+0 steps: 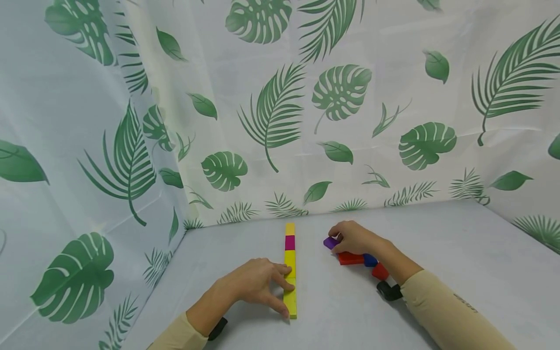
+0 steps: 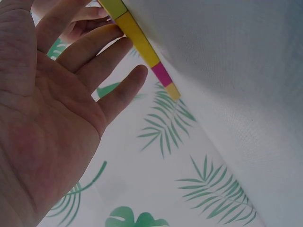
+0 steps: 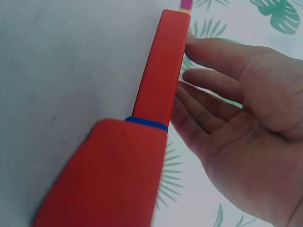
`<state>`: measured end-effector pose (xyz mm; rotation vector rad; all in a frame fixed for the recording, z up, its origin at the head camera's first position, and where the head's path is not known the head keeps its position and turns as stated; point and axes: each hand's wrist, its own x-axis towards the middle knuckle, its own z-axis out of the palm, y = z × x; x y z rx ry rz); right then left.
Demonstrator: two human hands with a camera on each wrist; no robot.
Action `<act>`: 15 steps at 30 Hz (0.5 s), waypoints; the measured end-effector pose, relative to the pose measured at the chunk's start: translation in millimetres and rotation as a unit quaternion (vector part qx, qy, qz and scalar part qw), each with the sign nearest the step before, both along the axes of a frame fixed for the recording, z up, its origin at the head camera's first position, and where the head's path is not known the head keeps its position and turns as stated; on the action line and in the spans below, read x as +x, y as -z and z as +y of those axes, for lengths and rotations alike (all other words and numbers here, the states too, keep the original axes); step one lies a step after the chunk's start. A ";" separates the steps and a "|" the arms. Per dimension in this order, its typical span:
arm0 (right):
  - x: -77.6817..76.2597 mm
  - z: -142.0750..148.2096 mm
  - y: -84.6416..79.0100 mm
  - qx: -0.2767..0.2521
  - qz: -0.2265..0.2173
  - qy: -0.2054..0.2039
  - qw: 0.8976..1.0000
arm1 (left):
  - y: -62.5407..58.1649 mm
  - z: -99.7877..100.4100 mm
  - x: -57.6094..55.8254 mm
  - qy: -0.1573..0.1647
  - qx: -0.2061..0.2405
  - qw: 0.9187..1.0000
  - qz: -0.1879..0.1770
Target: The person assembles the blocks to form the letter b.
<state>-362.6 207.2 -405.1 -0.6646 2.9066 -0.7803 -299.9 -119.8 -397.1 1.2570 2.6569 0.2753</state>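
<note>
A straight row of flat blocks runs away from me, with two yellow blocks point(image 1: 290, 297) nearest, then a magenta block point(image 1: 290, 242) and a pale orange block point(image 1: 290, 229) at the far end. My left hand point(image 1: 255, 282) touches the yellow ones with loosely bent fingers, its thumb by the near end. To the right, my right hand point(image 1: 356, 238) pinches a purple block point(image 1: 330, 242) between thumb and fingers. Close under that hand lie a long red block point(image 1: 351, 259), a blue block point(image 1: 370, 261) and another red block point(image 1: 380, 271). The purple block is hidden in the right wrist view.
The light tabletop point(image 1: 245, 238) meets a white leaf-print curtain point(image 1: 271, 194) at the back, and more of this cloth hangs along both sides. Black wrist straps or mounts point(image 1: 388, 290) sit under the cuffs of the beige sleeves point(image 1: 450, 311).
</note>
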 end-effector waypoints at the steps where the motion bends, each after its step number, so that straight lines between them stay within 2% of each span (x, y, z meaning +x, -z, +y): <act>1: 0.2 -0.3 0.2 0.000 0.005 -0.006 1.000 | 0.0 0.0 -0.2 -0.001 0.000 1.000 -0.001; 9: 3.7 -3.5 0.2 0.007 0.018 -0.030 0.999 | -1.0 -0.5 0.8 0.003 -0.004 1.000 0.005; 15: 3.1 -6.4 -0.4 0.021 0.045 -0.058 0.997 | -0.2 -0.5 0.6 0.001 -0.007 1.000 0.003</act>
